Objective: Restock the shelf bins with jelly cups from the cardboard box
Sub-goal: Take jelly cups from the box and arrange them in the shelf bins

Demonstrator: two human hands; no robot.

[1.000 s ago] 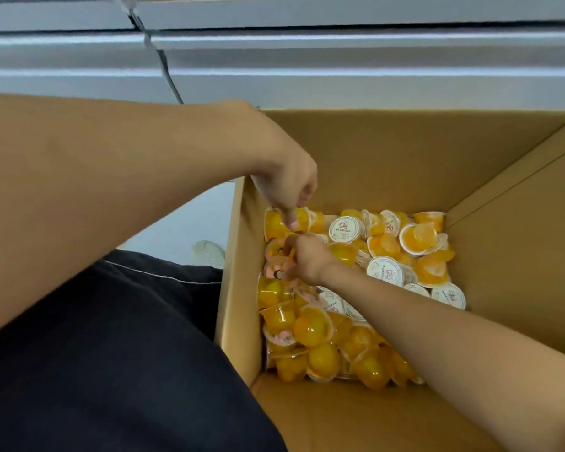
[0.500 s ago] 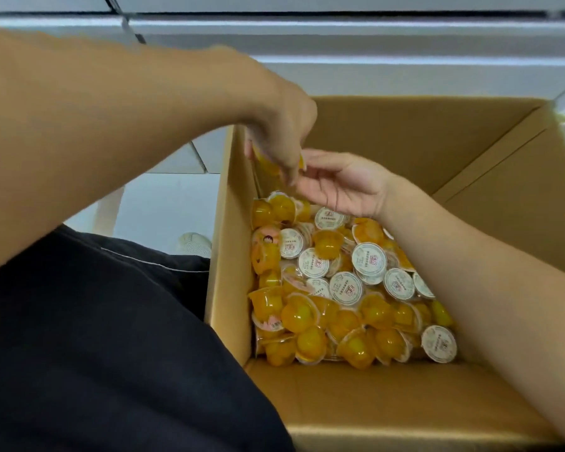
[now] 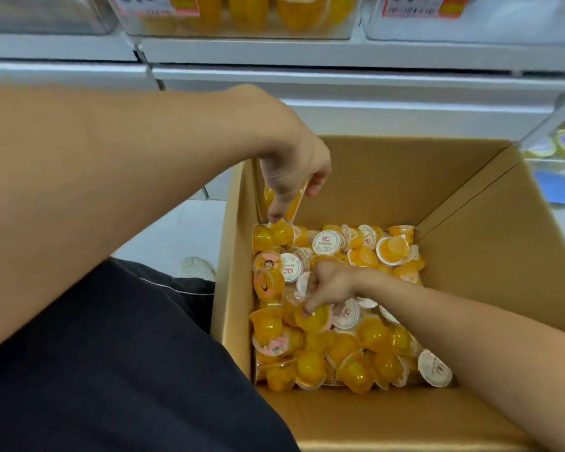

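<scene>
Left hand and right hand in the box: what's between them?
In the head view, loose jelly cups piled in the cardboard box fill the stretch between the left hand, gripping cups, and the right hand, which pinches another lower down.

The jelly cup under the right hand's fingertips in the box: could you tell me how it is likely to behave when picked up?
The jelly cup looks smooth and glossy, so it may slip in the right hand. Its domed body would probably roll if dropped. It rests on loose neighbours in the cardboard box, which may shift.
</scene>
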